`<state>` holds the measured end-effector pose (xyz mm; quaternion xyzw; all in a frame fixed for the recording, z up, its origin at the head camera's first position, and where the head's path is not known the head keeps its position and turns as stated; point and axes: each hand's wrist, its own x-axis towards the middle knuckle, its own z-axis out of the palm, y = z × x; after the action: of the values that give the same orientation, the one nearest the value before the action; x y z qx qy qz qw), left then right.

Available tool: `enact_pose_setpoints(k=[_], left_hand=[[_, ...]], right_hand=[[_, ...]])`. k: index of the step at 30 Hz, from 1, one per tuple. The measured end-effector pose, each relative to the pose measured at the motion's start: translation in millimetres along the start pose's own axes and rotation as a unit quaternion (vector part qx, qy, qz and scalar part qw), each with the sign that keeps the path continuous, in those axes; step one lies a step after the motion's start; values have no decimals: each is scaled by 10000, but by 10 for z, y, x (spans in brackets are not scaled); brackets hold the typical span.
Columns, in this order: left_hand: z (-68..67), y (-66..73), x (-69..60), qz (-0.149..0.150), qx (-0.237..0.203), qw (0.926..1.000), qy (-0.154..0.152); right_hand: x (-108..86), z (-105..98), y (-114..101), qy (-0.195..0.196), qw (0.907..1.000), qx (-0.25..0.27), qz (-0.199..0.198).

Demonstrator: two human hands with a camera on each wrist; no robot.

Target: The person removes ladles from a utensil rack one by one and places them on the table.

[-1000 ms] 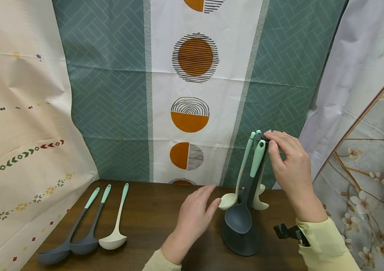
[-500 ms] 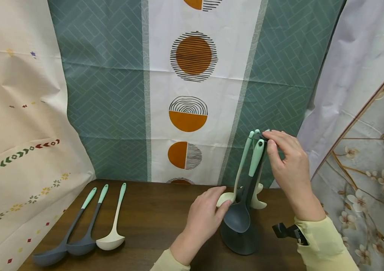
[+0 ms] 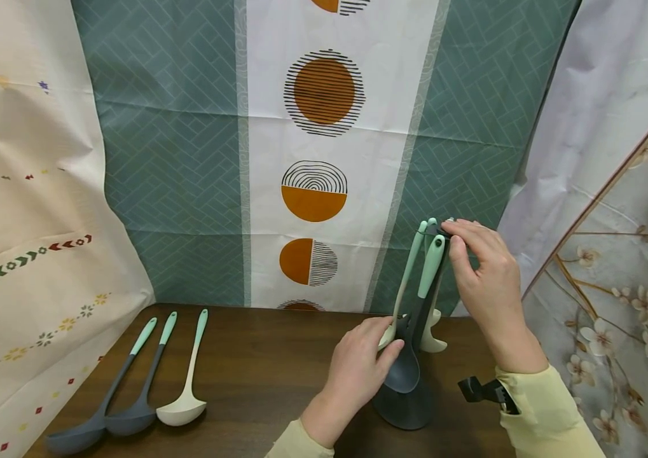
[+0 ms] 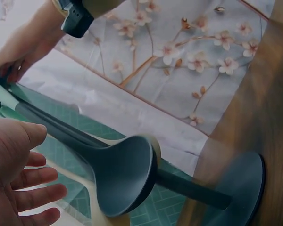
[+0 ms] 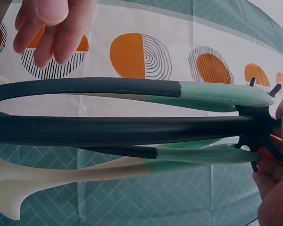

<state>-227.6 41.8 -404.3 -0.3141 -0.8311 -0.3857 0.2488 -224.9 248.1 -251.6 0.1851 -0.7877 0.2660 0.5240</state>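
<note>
Pinching the hooked top (image 5: 257, 125) of the utensil stand (image 3: 406, 410) in the fingers of the right hand (image 3: 486, 270). Upright on a round dark base, nearer the right edge of the counter (image 3: 266, 369) than the left, and set forward of the back edge.

Holding nothing in the left hand (image 3: 358, 356), with fingers parted and loosely bent. Just beside the hanging bowls, hiding part of the hanging cream ladle (image 3: 399, 302) and overlapping the rim of the hanging dark spoon (image 3: 404, 374) in the head view; impossible to tell whether touching either.

Hung from the hooks by mint-green handles, bowls downward: on the near side, the dark spoon; to its left, the cream ladle; toward the right and behind, a cream utensil (image 3: 432, 340) with a notched lower end. Also in sight from the right wrist, another dark shaft (image 5: 127, 151) ending in mint.

Laid out near the left edge of the counter, handles pointing to the back edge: two dark ladles (image 3: 131, 416), bowls close side by side, then a cream ladle (image 3: 183, 407) just to their right, all mint-handled.

Behind the back edge, a green-and-white cloth (image 3: 186, 191) with orange circles; to the left, a cream patterned cloth (image 3: 32, 159); to the right, a floral cloth (image 3: 615, 350).
</note>
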Motion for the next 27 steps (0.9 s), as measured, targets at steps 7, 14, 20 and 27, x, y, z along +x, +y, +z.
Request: enact_pose_setpoints(k=[7, 14, 20, 27], left_hand=[[96, 28, 16, -29, -126, 9999, -82], [189, 71, 44, -210, -111, 9994, -248], [242, 68, 61, -317, -67, 9991, -271], [318, 56, 63, -305, 97, 9993, -194]], right_hand=[[-3, 1, 2, 25, 10000, -22, 23], [-6, 2, 3, 0, 10000, -55, 35], [3, 4, -1, 34, 10000, -38, 21], [1, 15, 2, 41, 10000, 1, 3]])
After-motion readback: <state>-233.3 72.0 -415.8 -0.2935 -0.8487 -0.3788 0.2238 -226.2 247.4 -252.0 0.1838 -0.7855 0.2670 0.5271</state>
